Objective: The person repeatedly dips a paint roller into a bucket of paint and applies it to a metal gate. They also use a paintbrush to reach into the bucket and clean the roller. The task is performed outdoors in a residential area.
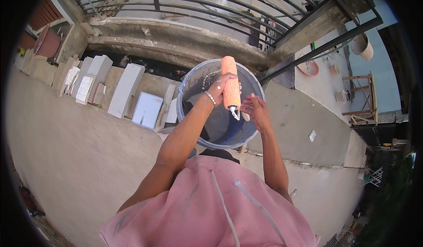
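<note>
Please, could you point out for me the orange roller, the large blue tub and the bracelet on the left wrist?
Orange roller (231, 92), head view: the middle of its sleeve.
Large blue tub (193, 82), head view: its inner wall, left side.
Bracelet (210, 98), head view: the middle of its band.

Roller (230, 83) is over barrel (252, 84), blocks (126, 90) leftward.

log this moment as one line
left hand: gripping orange paint roller | right hand: near roller's lower end | roller: over blue bucket
</note>
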The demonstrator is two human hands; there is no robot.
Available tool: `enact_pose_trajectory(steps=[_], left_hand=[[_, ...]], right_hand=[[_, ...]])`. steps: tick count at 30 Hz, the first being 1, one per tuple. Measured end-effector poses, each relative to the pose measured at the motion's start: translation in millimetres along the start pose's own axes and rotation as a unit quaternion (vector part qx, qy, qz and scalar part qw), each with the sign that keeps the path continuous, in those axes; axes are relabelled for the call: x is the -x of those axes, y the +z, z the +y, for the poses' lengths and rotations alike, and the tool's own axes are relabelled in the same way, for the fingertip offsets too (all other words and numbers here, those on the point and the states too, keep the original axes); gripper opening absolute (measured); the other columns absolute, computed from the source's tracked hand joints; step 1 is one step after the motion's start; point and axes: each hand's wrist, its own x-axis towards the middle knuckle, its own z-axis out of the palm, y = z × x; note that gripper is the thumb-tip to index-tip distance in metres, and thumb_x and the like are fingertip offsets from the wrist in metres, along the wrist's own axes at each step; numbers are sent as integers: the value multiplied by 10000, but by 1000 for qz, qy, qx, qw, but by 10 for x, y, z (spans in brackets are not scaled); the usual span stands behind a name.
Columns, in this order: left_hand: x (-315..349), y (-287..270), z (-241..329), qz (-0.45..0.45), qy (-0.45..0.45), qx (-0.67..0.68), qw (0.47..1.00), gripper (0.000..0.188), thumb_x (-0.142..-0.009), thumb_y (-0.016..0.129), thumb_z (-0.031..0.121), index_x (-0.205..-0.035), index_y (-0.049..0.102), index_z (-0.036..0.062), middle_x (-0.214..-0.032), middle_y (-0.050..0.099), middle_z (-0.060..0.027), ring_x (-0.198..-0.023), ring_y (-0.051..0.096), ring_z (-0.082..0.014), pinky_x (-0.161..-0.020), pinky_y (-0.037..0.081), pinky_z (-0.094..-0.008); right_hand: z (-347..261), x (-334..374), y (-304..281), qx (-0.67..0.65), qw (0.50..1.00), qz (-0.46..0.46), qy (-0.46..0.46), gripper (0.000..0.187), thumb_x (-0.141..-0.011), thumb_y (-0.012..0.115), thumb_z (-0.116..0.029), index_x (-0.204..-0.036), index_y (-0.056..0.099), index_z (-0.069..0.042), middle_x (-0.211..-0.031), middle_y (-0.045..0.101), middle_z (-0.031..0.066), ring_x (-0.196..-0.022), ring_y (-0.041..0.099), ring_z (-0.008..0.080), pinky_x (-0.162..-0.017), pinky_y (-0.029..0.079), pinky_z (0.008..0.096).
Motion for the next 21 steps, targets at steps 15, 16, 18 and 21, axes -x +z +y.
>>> enact_pose_trajectory(steps=[15, 16, 18, 21], left_hand=[[-467, -140, -213, -16, -1, -73, 997, 627, -946, 647, 536, -1327, 541, 49, -1259, 588, -115, -1166, 579, -230, -979, 499, -420], [-519, -146, -218, -41, 2, -10, 999, 625, -946, 640, 551, -1304, 563, 44, -1255, 600, -118, -1172, 581, -234, -976, 498, -426], [-593, -114, -251, -115, -20, 98, 988, 684, -948, 571, 642, -1325, 568, 71, -1287, 615, -140, -1198, 593, -272, -958, 523, -464], [-664, 126, -383, -138, -27, 200, 970, 646, -956, 572, 620, -1358, 554, 114, -1187, 673, -125, -1028, 668, -265, -891, 564, -451]], right_hand=[[301, -51, 131, -267, 934, -212, 104, 525, -922, 608, -467, -1178, 533, -15, -991, 616, 174, -772, 645, 283, -680, 563, 425], [350, -46, 68, -309, 913, -236, 127, 519, -895, 624, -460, -1157, 531, -22, -969, 608, 183, -735, 637, 290, -639, 563, 416], [682, -159, -65, -401, 849, -303, 163, 555, -803, 647, -466, -1160, 543, -54, -966, 600, 201, -710, 623, 290, -582, 554, 404], [833, -22, -58, -419, 849, -270, 178, 586, -747, 644, -470, -1146, 548, -51, -912, 591, 185, -656, 612, 281, -554, 558, 410]])
